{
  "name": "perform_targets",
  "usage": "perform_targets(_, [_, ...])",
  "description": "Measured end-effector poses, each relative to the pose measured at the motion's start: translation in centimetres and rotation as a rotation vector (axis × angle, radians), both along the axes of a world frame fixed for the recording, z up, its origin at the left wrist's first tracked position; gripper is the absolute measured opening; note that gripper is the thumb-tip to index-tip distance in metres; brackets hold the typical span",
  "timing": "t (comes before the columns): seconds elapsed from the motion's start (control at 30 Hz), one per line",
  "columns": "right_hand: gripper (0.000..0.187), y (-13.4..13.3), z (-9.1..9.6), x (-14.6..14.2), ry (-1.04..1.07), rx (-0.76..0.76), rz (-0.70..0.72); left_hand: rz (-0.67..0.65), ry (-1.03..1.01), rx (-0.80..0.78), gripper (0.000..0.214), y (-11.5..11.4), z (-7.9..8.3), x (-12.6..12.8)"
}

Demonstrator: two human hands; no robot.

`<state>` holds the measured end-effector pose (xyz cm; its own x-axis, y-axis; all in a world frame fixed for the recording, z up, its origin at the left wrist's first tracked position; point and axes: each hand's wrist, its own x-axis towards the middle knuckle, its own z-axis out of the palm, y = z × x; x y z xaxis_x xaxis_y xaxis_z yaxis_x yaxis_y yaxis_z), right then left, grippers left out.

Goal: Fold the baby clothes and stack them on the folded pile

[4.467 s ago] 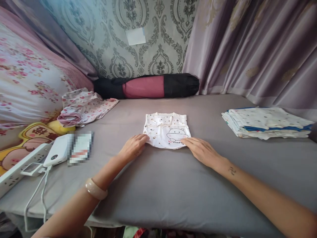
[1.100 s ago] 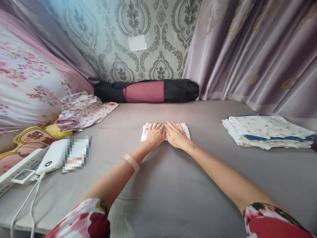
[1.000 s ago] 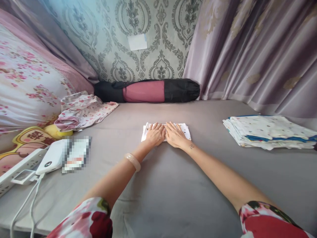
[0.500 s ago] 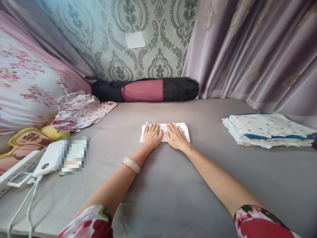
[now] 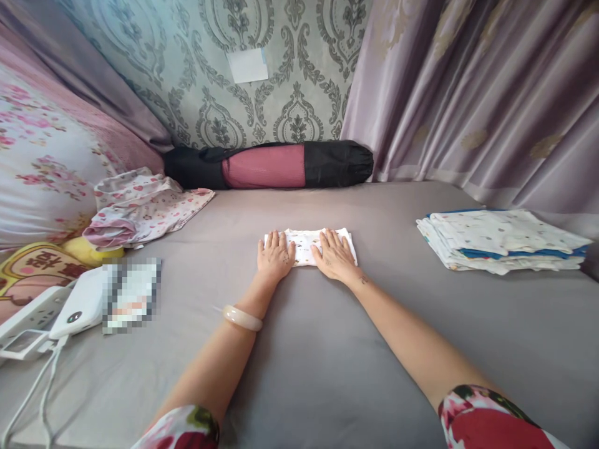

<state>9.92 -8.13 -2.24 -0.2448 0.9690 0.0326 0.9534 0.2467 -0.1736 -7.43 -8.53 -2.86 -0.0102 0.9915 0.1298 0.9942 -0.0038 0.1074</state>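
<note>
A small folded white cloth (image 5: 304,249) with a fine coloured print lies flat on the grey bed sheet (image 5: 299,349). On its left end rests my left hand (image 5: 276,257), palm down with the fingers stretched out. My right hand (image 5: 335,255) presses flat on the right part, its fingers slightly spread. Between the two hands the middle of the cloth shows; the parts under the palms are hidden. A pale bangle (image 5: 242,318) circles my left wrist.
To the right is a stack of folded printed cloths (image 5: 500,240). A rolled black and pink bag (image 5: 266,166) lies along the wall. At left are a crumpled pink-and-white garment (image 5: 145,209), a white power bank (image 5: 82,302), a power strip (image 5: 35,315) and cables.
My left hand has slid left towards the cloth's end, widening the gap between my hands. The right hand stays nearly in place. The view has shifted slightly.
</note>
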Motion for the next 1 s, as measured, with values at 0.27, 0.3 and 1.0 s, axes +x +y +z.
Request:
perform_targets(0.27, [0.062, 0.3, 0.8, 1.7, -0.037, 0.078, -0.022, -0.031, 0.045, 0.091, 0.057, -0.5, 0.1, -0.6])
perform_targets(0.3, [0.062, 0.3, 0.9, 2.0, -0.046, 0.089, -0.036, -0.03, 0.055, 0.115, 0.057, -0.5, 0.1, -0.7])
perform_targets(1.0, [0.065, 0.8, 0.3, 3.1, -0.055, 0.001, -0.126, 0.052, -0.04, 0.027, 0.058, 0.1, 0.0, -2.3])
